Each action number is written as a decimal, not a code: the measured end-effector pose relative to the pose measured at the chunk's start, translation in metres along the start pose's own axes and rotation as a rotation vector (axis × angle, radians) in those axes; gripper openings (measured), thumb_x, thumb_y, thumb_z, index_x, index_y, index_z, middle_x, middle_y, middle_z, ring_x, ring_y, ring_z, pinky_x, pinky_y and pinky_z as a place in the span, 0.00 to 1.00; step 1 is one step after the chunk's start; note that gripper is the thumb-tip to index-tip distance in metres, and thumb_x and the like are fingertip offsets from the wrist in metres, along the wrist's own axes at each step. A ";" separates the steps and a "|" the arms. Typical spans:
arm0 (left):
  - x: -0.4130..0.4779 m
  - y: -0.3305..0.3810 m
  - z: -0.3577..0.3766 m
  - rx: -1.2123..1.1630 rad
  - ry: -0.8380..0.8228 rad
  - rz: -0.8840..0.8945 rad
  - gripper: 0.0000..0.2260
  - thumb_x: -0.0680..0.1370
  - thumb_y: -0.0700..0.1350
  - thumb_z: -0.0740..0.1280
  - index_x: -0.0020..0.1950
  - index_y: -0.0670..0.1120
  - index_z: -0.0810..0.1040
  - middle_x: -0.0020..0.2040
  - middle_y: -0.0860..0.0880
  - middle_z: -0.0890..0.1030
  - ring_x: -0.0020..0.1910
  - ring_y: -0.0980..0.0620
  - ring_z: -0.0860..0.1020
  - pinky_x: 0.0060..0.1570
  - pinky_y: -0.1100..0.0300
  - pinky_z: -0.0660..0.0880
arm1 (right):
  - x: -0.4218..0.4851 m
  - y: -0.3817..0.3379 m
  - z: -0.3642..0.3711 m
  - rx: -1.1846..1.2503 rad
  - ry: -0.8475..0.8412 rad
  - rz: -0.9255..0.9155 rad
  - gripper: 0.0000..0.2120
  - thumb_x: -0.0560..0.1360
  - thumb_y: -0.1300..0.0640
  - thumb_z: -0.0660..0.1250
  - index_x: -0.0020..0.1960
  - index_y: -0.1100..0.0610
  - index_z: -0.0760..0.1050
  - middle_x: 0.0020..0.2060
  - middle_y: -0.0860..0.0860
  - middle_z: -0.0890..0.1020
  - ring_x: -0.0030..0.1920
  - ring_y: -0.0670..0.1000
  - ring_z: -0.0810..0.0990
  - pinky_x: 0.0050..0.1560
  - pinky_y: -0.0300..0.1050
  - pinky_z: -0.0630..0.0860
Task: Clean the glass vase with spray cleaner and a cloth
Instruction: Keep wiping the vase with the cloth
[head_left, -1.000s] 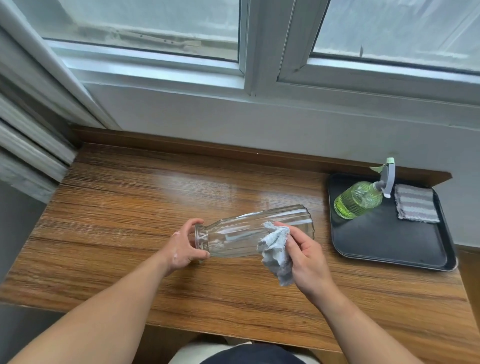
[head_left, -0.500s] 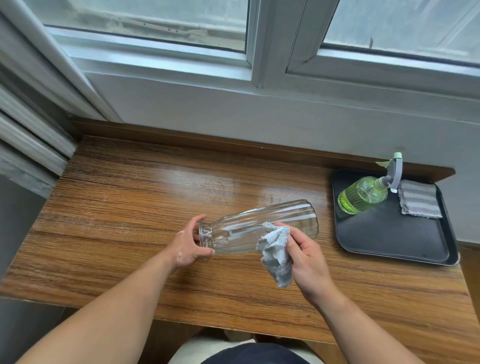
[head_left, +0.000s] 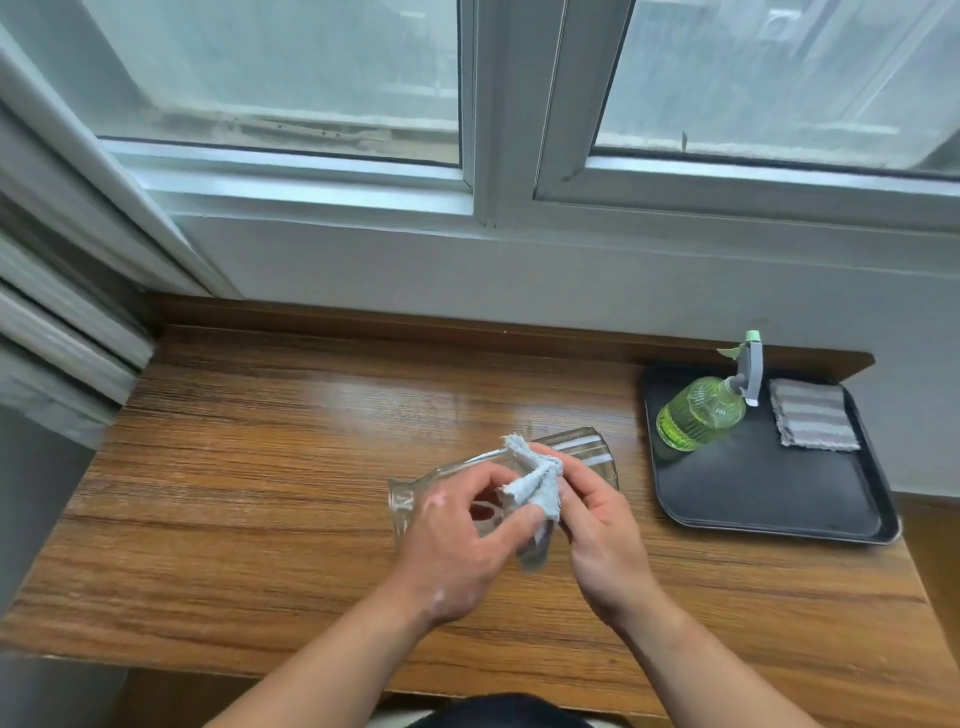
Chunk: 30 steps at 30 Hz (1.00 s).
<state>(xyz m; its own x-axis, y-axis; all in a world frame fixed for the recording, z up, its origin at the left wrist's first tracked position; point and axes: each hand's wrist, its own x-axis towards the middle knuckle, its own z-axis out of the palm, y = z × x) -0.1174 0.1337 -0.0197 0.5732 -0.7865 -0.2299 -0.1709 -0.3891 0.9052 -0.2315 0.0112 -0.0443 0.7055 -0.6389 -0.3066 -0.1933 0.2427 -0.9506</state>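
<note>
A clear ribbed glass vase (head_left: 587, 452) lies on its side on the wooden table (head_left: 260, 467), mouth to the left, base to the right. Both hands are over it and hide its middle. My left hand (head_left: 457, 540) and my right hand (head_left: 597, 535) both pinch a crumpled pale blue-grey cloth (head_left: 535, 488) above the vase. Whether the left hand also touches the vase I cannot tell. A green spray bottle (head_left: 701, 410) with a grey and mint trigger stands on the black tray (head_left: 753, 499) at the right.
A folded striped grey cloth (head_left: 810, 421) lies in the tray's far right corner. A window sill and white wall run along the table's far edge. A curtain or blind hangs at the left. The table's near edge is just below my forearms.
My left hand has left the vase's neck and moved right onto the cloth. The cloth is now bunched between both hands. The vase rests on the table.
</note>
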 end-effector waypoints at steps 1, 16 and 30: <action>0.002 0.005 0.004 -0.042 0.019 0.014 0.06 0.76 0.57 0.72 0.49 0.57 0.83 0.45 0.54 0.86 0.46 0.55 0.85 0.50 0.52 0.83 | 0.000 -0.004 0.002 0.015 -0.005 -0.009 0.15 0.83 0.63 0.61 0.66 0.53 0.79 0.59 0.48 0.85 0.61 0.49 0.83 0.61 0.48 0.80; 0.035 0.058 -0.057 -0.249 -0.219 -0.042 0.07 0.81 0.38 0.67 0.43 0.43 0.78 0.39 0.49 0.84 0.39 0.52 0.81 0.39 0.61 0.77 | 0.007 -0.045 -0.026 0.054 -0.119 0.021 0.31 0.67 0.65 0.69 0.68 0.47 0.72 0.59 0.52 0.83 0.56 0.53 0.84 0.50 0.49 0.82; 0.079 0.051 -0.080 -0.899 -0.509 -0.209 0.35 0.76 0.69 0.64 0.67 0.41 0.78 0.64 0.34 0.78 0.61 0.36 0.79 0.62 0.41 0.75 | 0.018 -0.102 -0.022 -0.133 -0.399 -0.016 0.09 0.81 0.60 0.67 0.58 0.59 0.82 0.52 0.55 0.87 0.53 0.56 0.86 0.50 0.51 0.82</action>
<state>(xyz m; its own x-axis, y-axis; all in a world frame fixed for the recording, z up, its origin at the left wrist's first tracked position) -0.0167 0.0907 0.0371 0.0827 -0.9346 -0.3460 0.6688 -0.2053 0.7145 -0.2140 -0.0416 0.0464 0.9127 -0.3027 -0.2744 -0.2483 0.1226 -0.9609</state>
